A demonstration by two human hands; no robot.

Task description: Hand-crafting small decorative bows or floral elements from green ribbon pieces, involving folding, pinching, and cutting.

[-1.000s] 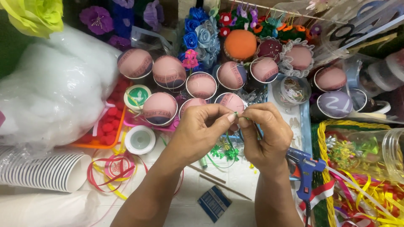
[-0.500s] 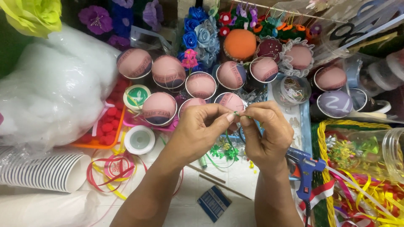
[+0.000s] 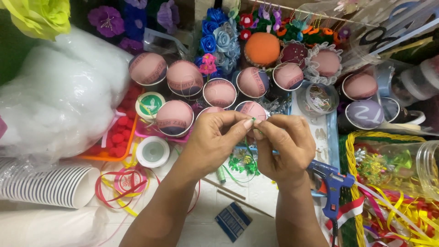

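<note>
Green ribbon: a really thin strip (image 3: 250, 151), glossy, hanging down in a loose loop from where both hands meet; the top end pokes out just above the fingertips as a tiny green tip
Left hand: (image 3: 218, 137) thumb and forefinger pressed together on the ribbon's upper end, other fingers curled in
Right hand: (image 3: 284, 144) pinching the same ribbon right beside the left fingertips, so the two pinches touch (can't tell how much ribbon sits between them, too small)
Where the ribbon is: in the air, held up over the work surface, its loop dangling below the grip
Just below the grip: a small bunch of green ribbon bits (image 3: 242, 164) lying on the white table (image 3: 206, 219)
Right of the grip, lower: blue glue gun (image 3: 331, 185) lying flat, near the right wrist
Behind the grip: paper cups topped with pinkish foam domes (image 3: 219, 91), packed close in rows, one almost touching the knuckles
Left of the grip, lower: red and yellow ribbon tangle (image 3: 121, 185), and a stack of white cups (image 3: 50, 185) on its side further out
Far left: big bag of white stuffing (image 3: 59, 91)
</note>
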